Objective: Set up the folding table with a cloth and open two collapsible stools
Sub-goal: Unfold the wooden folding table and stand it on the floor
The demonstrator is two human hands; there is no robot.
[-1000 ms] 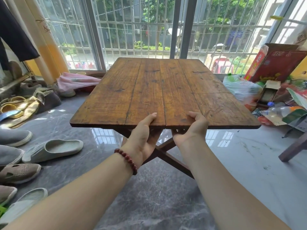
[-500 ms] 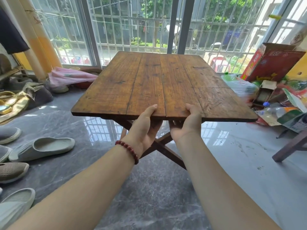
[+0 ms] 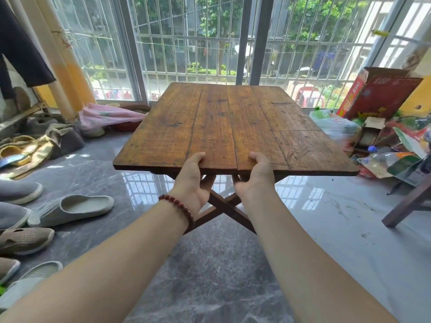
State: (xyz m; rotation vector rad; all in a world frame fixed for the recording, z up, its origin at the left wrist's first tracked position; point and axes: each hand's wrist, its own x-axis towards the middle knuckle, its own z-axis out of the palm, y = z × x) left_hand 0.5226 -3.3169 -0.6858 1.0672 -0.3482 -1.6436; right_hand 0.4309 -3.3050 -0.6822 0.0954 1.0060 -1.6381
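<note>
Left grip (image 3: pixel 191 180): clamped on the near edge of the bench, thumb on top and fingers curled beneath; a bead bracelet (image 3: pixel 178 207) sits on the wrist.
Right grip (image 3: pixel 254 177): clamped on the same edge just beside the left one, thumb on top and fingers under.
Legs (image 3: pixel 225 206): crossed beneath the top. The arms hide their feet, so I cannot tell whether they bear on the floor.
Bench (image 3: pixel 224 127): a folding one with its plank top spread out and about level. It stands mid-room over the grey floor, in front of the window, and nothing lies on it.
Handling: the solid boards are probably heavy and stiff, and rough enough not to slip. Both holds sit close together at the middle, so the far end may dip; taking hold nearer the corners would likely steady it.
Floor (image 3: pixel 326 229): glossy polished stone, so the feet may slide.
Shoes (image 3: pixel 72 208): on the floor to the left, well apart from the bench.
Wooden leg (image 3: pixel 408 203): at the right edge, its owner cut off.
Pink bundle (image 3: pixel 109 114): far left by the window. I cannot tell whether it is the cloth.
Red carton (image 3: pixel 382 94): far right, among the clutter.
</note>
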